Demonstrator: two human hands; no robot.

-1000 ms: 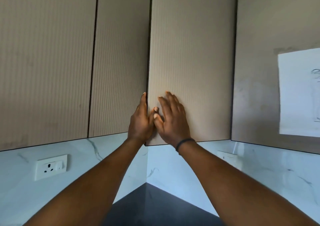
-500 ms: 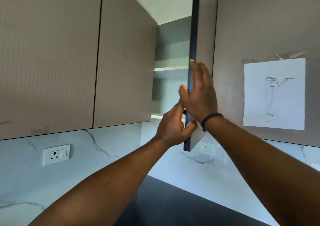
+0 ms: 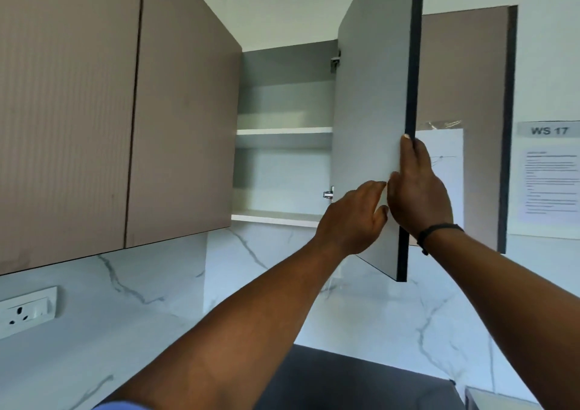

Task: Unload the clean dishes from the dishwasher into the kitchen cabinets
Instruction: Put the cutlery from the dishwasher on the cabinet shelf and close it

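Opening a cabinet ahead of the unloading. No dishes and no dishwasher in view, so the thing in hand is the door (image 3: pixel 367 120), swung out edge-on and hinged at its far side, 2 hinges (image 3: pixel 329 193) showing there.

Likely stiff, flat and fairly light, turning freely on its hinges; no handle visible, so best taken by the dark free edge, low down, where leverage is greatest. Smooth faces, probably slippery under a flat palm; safer with the fingers hooked round the edge.

Right hand (image 3: pixel 419 194) raised, back of hand to the camera, wrapped round that free edge; thumb on the grey inner face, the other fingers apparently hidden behind the door. Dark band on the wrist just below. Forearm rising steeply from lower right.

Left hand (image 3: pixel 356 218) just left of the grip, fingers (image 3: pixel 375 186) nearly straight and laid flat on the inner face, holding nothing. Forearm climbing from lower left, wrist roughly in line.

Left of the grip and beyond: cabinet interior with 2 shelves (image 3: pixel 284 131), nothing seen on them. Right of the grip, behind the door: a taped drawing (image 3: pixel 447 164), mostly hidden. Far right: printed sheets (image 3: pixel 550 186).
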